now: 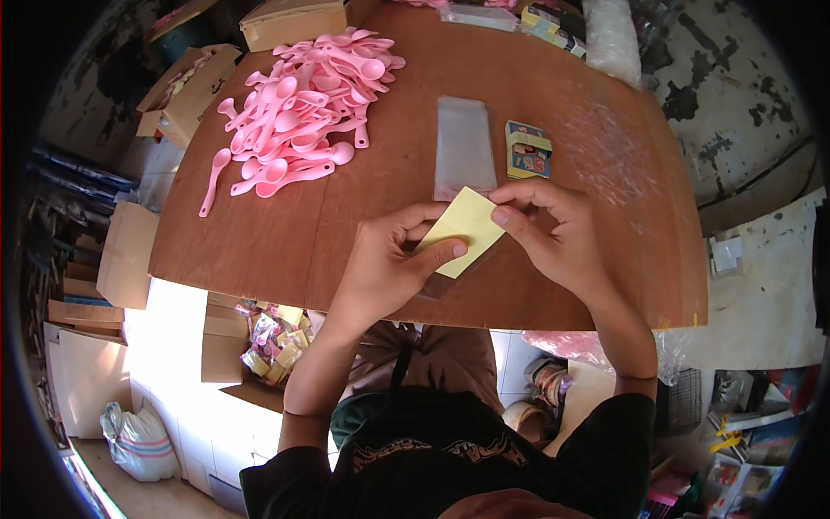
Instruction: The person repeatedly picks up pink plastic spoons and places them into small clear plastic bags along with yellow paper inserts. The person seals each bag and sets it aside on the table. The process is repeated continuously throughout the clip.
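Note:
My left hand [389, 255] grips a pale yellow card [461, 227], its thumb lying flat on the card's face. At the card's upper right corner, my right hand [553, 232] has thumb and forefinger brought together. A thin clear edge, seemingly a plastic bag, shows along the card's lower right side; how far it wraps the card I cannot tell. Just beyond my hands lies a stack of clear plastic bags [465, 143]. To its right sits a banded bundle of printed cards [528, 151], blue with a yellow strip across it.
A heap of pink plastic spoons [298, 112] covers the table's far left. Loose clear plastic strips [609, 147] lie scattered at right on the brown wooden table [415, 60]. Below the near edge, left, stands a box of small packets [275, 342]. A cardboard box [294, 24] sits at the back.

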`<control>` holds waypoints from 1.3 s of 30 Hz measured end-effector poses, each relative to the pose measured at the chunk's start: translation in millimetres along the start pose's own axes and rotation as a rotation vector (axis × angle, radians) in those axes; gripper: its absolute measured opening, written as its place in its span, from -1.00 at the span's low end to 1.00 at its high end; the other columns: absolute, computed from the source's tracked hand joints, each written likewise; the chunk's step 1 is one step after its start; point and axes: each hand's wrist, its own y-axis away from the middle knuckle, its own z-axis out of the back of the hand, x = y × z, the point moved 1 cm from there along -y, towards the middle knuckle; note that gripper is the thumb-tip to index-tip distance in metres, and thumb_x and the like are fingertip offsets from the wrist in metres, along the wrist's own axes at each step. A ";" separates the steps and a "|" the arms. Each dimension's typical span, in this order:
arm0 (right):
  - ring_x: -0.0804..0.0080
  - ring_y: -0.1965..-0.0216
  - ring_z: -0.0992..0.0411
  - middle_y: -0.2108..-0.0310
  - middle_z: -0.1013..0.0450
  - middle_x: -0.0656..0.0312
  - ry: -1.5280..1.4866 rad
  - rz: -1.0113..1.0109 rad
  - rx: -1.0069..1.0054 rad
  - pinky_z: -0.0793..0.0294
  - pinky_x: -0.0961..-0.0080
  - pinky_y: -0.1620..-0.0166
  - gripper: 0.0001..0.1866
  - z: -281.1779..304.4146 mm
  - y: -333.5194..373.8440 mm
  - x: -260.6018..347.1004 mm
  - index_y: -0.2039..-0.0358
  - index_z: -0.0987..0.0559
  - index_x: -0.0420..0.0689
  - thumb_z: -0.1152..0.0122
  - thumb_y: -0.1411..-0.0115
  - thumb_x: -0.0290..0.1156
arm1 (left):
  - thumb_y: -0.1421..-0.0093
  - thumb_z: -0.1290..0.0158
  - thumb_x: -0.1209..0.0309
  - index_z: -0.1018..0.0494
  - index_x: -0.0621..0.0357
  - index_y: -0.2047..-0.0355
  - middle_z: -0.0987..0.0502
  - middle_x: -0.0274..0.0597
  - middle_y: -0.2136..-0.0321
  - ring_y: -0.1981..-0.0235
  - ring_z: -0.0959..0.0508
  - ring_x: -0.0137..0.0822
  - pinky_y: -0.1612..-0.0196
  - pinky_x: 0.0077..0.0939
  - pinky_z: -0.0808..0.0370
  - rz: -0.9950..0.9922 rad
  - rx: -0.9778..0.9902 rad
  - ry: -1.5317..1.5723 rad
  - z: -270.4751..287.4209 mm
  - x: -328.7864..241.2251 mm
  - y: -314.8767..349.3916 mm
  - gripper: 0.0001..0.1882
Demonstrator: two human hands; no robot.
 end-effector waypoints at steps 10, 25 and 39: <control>0.28 0.20 -0.47 0.22 -0.48 0.11 0.170 0.272 0.107 -0.43 0.45 0.10 -0.88 2.6 -0.6 -4.6 0.29 -0.63 -0.18 -0.26 -0.13 -0.52 | -0.16 -0.14 0.60 -0.44 0.38 0.05 -0.63 -0.13 0.28 0.26 -0.55 -0.57 0.20 -0.70 -0.49 -0.104 0.012 0.005 -3.1 -7.5 -8.4 -0.67; 0.40 0.36 -0.49 0.31 -0.53 0.17 0.082 -0.092 0.530 -0.50 0.49 0.24 -0.81 7.1 -9.5 3.4 0.23 -0.57 -0.24 -0.24 -0.13 -0.48 | -0.14 -0.15 0.61 -0.49 0.38 0.09 -0.59 -0.08 0.16 0.17 -0.57 -0.43 0.09 -0.56 -0.53 -0.160 0.008 -0.023 -10.9 -21.4 -14.9 -0.70; 0.44 0.32 -0.51 0.37 -0.55 0.20 0.226 0.222 0.274 -0.48 0.46 0.27 -0.73 -68.2 -105.1 -71.6 0.11 -0.58 -0.12 -0.23 -0.15 -0.41 | -0.15 -0.15 0.61 -0.37 0.33 -0.03 -0.62 -0.11 0.33 0.25 -0.59 -0.47 0.20 -0.64 -0.50 0.081 -0.110 -0.090 17.4 13.9 37.8 -0.58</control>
